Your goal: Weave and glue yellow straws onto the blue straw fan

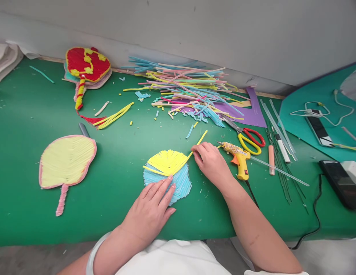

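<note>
A fan-shaped panel (180, 187) of light blue strips lies before me, its upper part covered by slanting yellow strips (166, 160) that meet in a V. My left hand (153, 198) rests flat on the blue part, fingers stretched, fingertips at the lower point of the V. Between the fingers of my right hand (208, 158) is a yellow pipe cleaner (203, 136); it runs along the right edge of the yellow area and sticks out past the hand. Close to the right hand lies a yellow hot glue gun (241, 162) with a clear glue stick in it.
Scissors (251, 140) lie behind the glue gun. A heap of coloured pipe cleaners (189, 84) lies along the wall on purple sheet (255, 110). At left are a pale yellow fan (67, 160) and a red fan (87, 65). Wires, glue sticks and a black phone (340, 185) lie right.
</note>
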`<state>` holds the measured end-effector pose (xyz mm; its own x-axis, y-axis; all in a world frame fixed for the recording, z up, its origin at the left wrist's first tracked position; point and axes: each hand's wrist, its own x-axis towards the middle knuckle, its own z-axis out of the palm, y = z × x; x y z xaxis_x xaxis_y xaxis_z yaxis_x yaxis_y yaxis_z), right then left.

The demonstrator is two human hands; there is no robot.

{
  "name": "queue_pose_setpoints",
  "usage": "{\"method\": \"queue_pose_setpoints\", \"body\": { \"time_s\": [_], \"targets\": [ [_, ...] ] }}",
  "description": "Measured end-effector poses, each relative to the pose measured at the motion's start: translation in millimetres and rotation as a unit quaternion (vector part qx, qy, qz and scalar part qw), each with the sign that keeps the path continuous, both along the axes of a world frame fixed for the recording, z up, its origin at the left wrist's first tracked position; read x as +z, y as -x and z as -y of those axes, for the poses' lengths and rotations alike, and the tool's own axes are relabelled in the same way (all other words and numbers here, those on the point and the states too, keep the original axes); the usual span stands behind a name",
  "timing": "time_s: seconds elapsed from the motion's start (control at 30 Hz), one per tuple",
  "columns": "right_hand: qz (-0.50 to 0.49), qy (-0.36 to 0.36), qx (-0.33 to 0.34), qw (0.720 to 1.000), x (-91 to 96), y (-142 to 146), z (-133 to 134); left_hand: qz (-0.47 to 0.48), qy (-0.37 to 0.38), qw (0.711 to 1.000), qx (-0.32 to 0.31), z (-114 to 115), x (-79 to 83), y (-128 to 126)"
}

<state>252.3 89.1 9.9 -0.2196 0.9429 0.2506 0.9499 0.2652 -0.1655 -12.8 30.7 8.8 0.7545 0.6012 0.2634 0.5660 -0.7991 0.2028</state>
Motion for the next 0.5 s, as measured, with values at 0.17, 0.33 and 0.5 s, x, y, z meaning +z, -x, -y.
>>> {"method": "queue_pose_setpoints", "body": {
  "time_s": [0.17, 0.33, 0.5],
  "targets": [
    [-0.031, -0.018, -0.008, 0.999, 1.4, 6, 2, -0.005, -0.01, 1.0, -0.001, 0, 1.2, -1],
    [-0.074, -0.041, -0.029, 0.996, 15.8, 16, 12, -0.013, -0.011, 1.0, -0.001, -1, 1.0, 0],
    [-0.177, 0.018, 0.095, 0.98, 29.6, 38, 26, 0.021, -0.017, 1.0, 0.009, 0, 3.9, 0]
  ]
}}
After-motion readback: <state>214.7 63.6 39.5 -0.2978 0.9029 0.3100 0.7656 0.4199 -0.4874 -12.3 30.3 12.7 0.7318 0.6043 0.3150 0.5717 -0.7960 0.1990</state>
